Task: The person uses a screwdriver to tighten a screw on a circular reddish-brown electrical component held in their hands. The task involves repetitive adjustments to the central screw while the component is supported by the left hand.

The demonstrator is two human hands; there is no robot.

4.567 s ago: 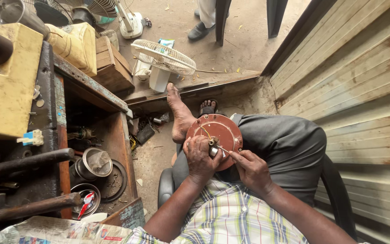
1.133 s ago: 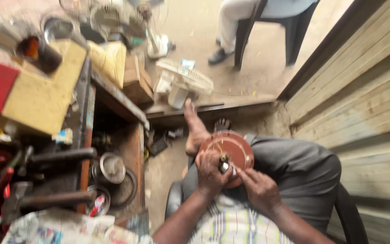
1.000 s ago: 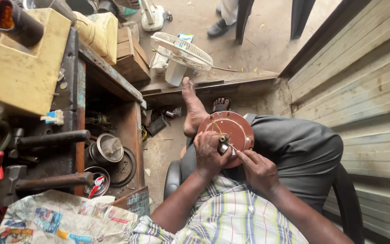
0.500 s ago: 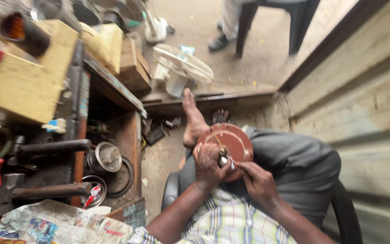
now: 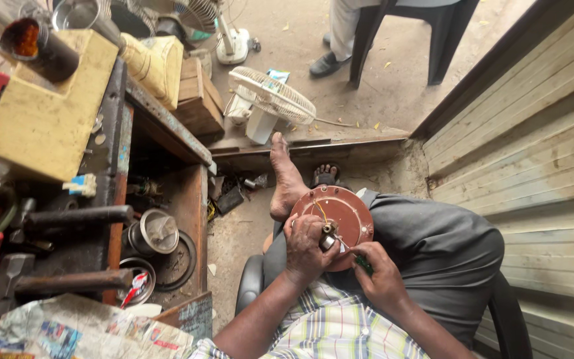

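Both forearms reach forward over the lap. The left hand point(image 5: 305, 247) curls palm-down, fingers bent in a grip; the right hand point(image 5: 379, 274) sits close beside it, fingers pinched.

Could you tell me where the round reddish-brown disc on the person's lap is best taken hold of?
Probably by the bare far rim of the reddish-brown disc, coming from the foot side. It lies face-up on the lap, and the left hand and right hand crowd its centre and near edge.
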